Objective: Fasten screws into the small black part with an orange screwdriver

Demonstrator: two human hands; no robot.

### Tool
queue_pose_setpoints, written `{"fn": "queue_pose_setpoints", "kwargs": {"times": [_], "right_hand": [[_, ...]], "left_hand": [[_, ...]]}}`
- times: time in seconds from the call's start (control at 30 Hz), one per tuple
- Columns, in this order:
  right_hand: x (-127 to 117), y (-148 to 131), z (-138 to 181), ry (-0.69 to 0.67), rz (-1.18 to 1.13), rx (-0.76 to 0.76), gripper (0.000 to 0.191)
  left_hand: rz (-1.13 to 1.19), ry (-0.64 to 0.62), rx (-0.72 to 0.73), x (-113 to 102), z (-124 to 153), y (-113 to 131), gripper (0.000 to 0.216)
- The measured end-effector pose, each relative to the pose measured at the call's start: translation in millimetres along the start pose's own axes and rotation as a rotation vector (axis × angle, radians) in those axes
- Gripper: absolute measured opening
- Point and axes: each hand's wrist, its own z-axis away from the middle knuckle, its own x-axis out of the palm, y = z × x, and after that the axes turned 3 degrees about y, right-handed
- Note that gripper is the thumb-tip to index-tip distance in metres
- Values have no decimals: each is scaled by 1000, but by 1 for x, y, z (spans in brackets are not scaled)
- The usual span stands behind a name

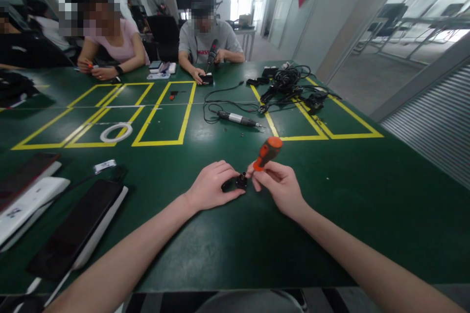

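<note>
My left hand [215, 185] lies on the green table with thumb and fingers closed round a small black part [241, 181], which sits on the tabletop. What kind of part it is, I cannot make out. Just right of it, my right hand [281, 183] holds a screwdriver [270, 151] with an orange and dark grey handle. The handle leans up and to the right, its orange end on top. The fingers hide most of the shaft, so I cannot tell whether the tip touches the black part.
A corded electric screwdriver [237, 118] lies beyond my hands. Tangled black cables [288, 80] are heaped at the back right. A tape roll [116, 132] lies at the left, near phones and power banks [79, 225]. Across the table [330, 234], a person in grey [220, 34] works with a power driver.
</note>
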Motion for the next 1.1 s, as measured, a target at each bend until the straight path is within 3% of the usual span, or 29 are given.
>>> {"fn": "queue_pose_setpoints", "kwargs": {"times": [1.1], "right_hand": [[2, -2, 1, 47, 59, -51, 37]], "left_hand": [[5, -21, -19, 1, -1, -3, 26]]}}
